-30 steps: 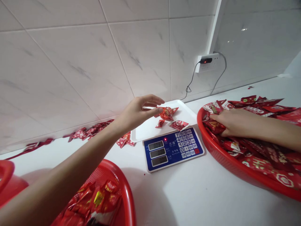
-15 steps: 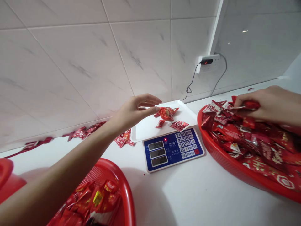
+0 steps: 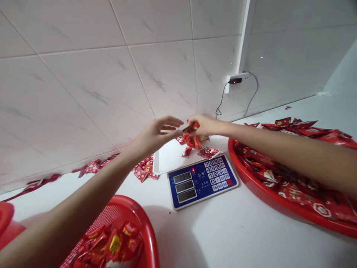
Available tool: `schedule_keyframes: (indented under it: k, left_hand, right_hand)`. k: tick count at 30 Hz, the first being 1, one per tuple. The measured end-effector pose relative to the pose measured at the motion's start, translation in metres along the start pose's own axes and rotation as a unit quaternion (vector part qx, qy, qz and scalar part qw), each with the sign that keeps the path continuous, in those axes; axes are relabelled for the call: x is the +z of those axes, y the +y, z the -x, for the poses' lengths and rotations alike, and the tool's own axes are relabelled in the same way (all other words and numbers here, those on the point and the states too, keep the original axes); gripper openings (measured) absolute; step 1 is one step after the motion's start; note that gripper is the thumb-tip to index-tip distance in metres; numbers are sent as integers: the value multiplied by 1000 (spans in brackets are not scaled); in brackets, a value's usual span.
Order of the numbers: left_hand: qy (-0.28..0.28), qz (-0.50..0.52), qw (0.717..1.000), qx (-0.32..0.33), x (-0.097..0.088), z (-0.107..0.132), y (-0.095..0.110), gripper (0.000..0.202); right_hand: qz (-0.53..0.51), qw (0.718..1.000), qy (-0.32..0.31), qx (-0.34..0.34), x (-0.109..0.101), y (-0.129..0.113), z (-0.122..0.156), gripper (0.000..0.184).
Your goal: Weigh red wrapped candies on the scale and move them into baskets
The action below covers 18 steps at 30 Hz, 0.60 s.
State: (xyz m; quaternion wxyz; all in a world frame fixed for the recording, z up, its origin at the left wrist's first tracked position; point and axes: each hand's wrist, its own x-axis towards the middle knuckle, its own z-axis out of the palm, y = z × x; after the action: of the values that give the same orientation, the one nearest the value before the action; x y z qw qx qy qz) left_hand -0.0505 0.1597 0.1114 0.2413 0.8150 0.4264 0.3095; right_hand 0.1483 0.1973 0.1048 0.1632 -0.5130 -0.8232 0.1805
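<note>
My right hand is closed on a red candy packet above the white pan of the blue scale. My left hand reaches in from the left, fingers spread, its thumb and fingertip touching the same packet. Several red packets lie on the pan below the two hands. The scale's three displays are lit.
A big red basket full of red packets sits at the right. Another red basket with packets is at the lower left. Loose packets lie along the tiled wall. A wall socket has a cord running down behind the scale.
My right hand left the right basket with a packet and came over the scale pan to meet my left hand. The view shifted slightly.
</note>
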Motion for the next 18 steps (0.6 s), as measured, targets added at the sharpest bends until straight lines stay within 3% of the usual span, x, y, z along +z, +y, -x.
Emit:
schedule_keyframes:
  k: [3, 5, 6, 9, 12, 15, 18]
  left_hand:
    - [-38, -25, 999, -27, 9, -9, -5, 26]
    - [-42, -34, 998, -42, 12, -10, -7, 27]
    - [-41, -34, 998, -46, 12, -10, -7, 27]
    - [-42, -27, 998, -40, 10, -4, -5, 28]
    - [-38, -27, 998, -29, 3, 3, -3, 29]
    - [-33, -95, 993, -57, -6, 7, -6, 32]
    - [-97, -283, 949, -100, -13, 11, -15, 34]
  right_hand:
    - [-39, 998, -55, -19, 10, 5, -6, 64]
    - [-46, 999, -26, -9, -2, 12, 8, 83]
    - [-31, 1000, -5, 3, -12, 16, 18, 85]
    - [59, 997, -1, 48, -46, 34, 56, 60]
    - [101, 990, -72, 67, -61, 53, 92, 36]
    - [97, 987, -125, 30, -50, 64, 118, 30]
    - [128, 983, -128, -4, -33, 68, 133, 36]
